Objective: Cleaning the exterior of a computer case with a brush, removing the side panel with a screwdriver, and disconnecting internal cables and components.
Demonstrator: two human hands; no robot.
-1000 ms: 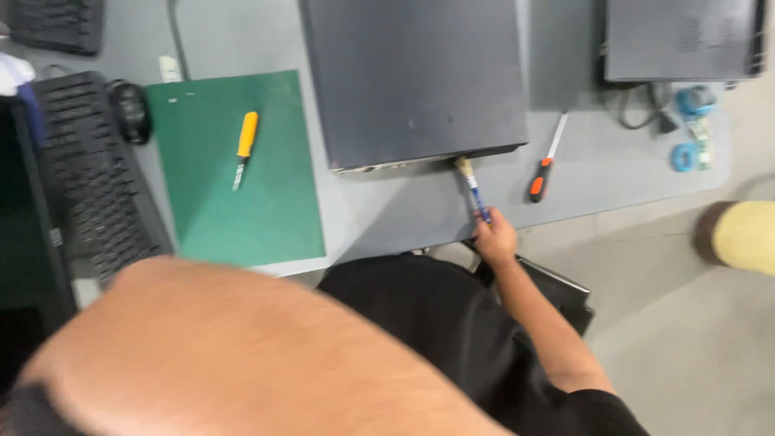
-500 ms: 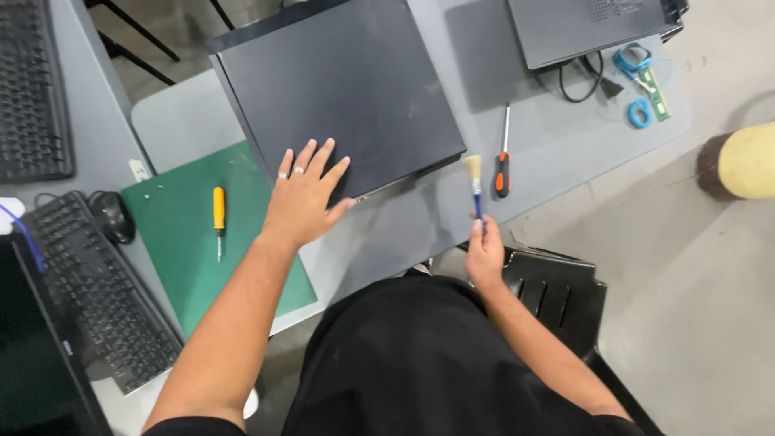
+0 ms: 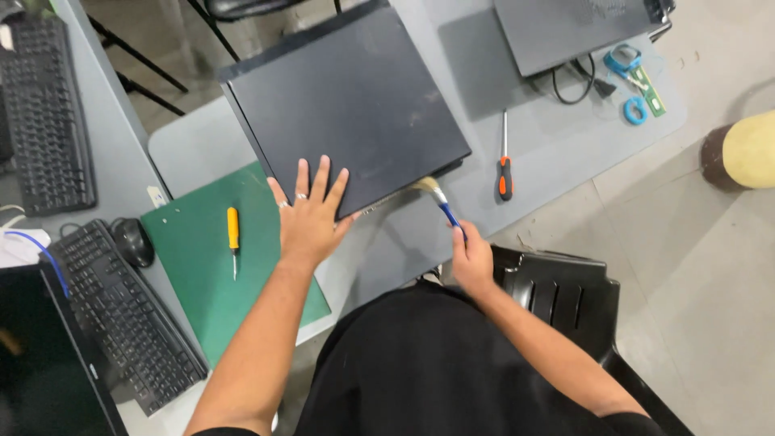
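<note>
At the far left, two black keyboards [image 3: 121, 315] and a black mouse [image 3: 131, 241] are seen on the grey surface [image 3: 557, 153], with a yellow-handled screwdriver [image 3: 232, 234] lying on a green mat [image 3: 202, 266]. Next to it, the left hand [image 3: 311, 214] is laid flat, fingers spread, on the near corner of a large black flat case [image 3: 347, 97], which rests on the surface partly over the mat's far edge. The case is judged stiff, fairly heavy and smooth-topped, so it is best steadied by a flat palm or gripped at its edges. To the right, a small brush [image 3: 440, 202] with a blue handle is pinched in the closed right hand [image 3: 472, 258]; its pale bristles are set against the case's near right edge. The brush is judged light, with soft bristles, and is best held low on the handle. Further right, an orange-handled screwdriver [image 3: 504, 161] lies apart on the surface, and a second dark case [image 3: 573, 28] and blue items [image 3: 630, 77] are seen beyond.
</note>
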